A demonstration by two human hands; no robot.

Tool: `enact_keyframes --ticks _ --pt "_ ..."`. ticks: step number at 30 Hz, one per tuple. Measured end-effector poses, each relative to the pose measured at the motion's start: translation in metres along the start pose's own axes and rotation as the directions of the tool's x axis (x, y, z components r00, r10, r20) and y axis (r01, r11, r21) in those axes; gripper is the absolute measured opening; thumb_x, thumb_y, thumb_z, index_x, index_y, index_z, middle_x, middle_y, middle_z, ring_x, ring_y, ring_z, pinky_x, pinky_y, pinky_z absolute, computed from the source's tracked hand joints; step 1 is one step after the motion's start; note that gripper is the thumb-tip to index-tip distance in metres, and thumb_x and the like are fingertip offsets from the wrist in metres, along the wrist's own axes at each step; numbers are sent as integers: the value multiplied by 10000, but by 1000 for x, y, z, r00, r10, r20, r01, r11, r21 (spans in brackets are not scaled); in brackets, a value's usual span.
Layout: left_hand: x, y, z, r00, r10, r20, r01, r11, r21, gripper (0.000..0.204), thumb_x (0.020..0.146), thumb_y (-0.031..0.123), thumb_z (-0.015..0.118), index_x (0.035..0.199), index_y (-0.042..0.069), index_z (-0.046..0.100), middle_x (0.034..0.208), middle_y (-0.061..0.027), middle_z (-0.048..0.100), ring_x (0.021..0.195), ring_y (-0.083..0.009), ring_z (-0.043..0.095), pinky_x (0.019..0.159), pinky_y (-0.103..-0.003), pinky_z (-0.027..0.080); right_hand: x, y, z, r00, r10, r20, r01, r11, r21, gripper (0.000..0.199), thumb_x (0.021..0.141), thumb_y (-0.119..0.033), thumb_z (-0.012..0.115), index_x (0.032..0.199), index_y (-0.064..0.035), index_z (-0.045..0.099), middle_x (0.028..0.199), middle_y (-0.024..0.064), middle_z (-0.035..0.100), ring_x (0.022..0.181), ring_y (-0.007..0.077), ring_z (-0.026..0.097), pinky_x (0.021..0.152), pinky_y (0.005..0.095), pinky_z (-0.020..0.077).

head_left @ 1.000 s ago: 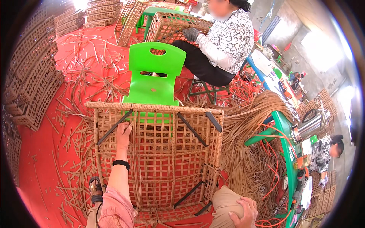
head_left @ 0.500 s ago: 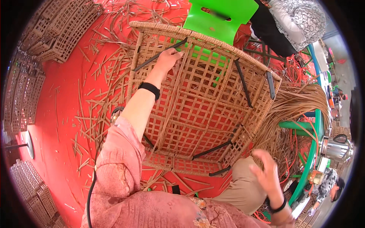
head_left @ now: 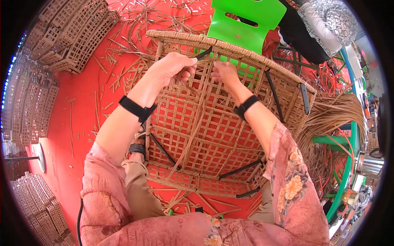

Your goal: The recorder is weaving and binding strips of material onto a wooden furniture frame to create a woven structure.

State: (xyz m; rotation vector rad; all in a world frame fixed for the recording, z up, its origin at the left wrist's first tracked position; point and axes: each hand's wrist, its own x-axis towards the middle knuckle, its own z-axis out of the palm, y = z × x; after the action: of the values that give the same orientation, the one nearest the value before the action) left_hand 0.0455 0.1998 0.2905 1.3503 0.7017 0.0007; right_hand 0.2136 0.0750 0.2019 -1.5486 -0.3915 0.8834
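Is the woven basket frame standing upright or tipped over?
Tipped. The woven basket frame leans with its rim away from the person, black legs pointing outward, open lattice facing the camera; left hand and right hand work near the rim.

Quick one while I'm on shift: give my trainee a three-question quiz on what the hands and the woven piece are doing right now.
1. True or false: both hands work at the far rim of the woven rattan panel.
2. What stands just beyond the panel? A) a blue bucket B) a green plastic chair C) a wooden ladder
3. Fill in: each wrist wears a ______ band.

Key:
1. True. The left hand and the right hand sit close together near the top edge, fingers at the strands.
2. B, the green plastic chair.
3. Black; see the left wristband and the right wristband.
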Motion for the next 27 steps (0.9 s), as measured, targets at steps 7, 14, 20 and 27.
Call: enact_keyframes --ticks 7,14,20,27 --pt "-11 -16 9 965 244 99 -221 955 -197 234 897 277 586 918 49 634 724 -14 627 676 -104 594 665 -231 460 27 -22 30 997 13 -80 -37 949 -312 377 679 -349 729 652 12 624 545 85 564 457 170 530 426 307 407" --pt "-9 -50 22 916 241 320 -135 937 -322 230 894 270 589 960 51 613 773 -7 632 743 -120 608 813 -286 453 49 -10 12 993 98 63 -79 963 -257 196 745 -158 633 671 22 617 586 105 598 466 167 545 419 275 409" --pt "-29 36 -36 977 172 124 -210 873 439 252 845 275 642 956 49 636 707 0 589 662 -132 597 661 -295 495 53 -7 5 993 73 93 -45 962 -271 205 811 -137 587 825 67 603 706 131 633 569 182 608 476 283 498" --pt "-37 50 -92 532 801 273 117 -389 914 163 730 116 607 886 73 586 821 -150 588 797 -317 586 700 -408 468 49 -7 17 999 39 14 -32 939 -344 210 817 -144 570 808 61 615 677 140 635 552 193 613 493 287 518"
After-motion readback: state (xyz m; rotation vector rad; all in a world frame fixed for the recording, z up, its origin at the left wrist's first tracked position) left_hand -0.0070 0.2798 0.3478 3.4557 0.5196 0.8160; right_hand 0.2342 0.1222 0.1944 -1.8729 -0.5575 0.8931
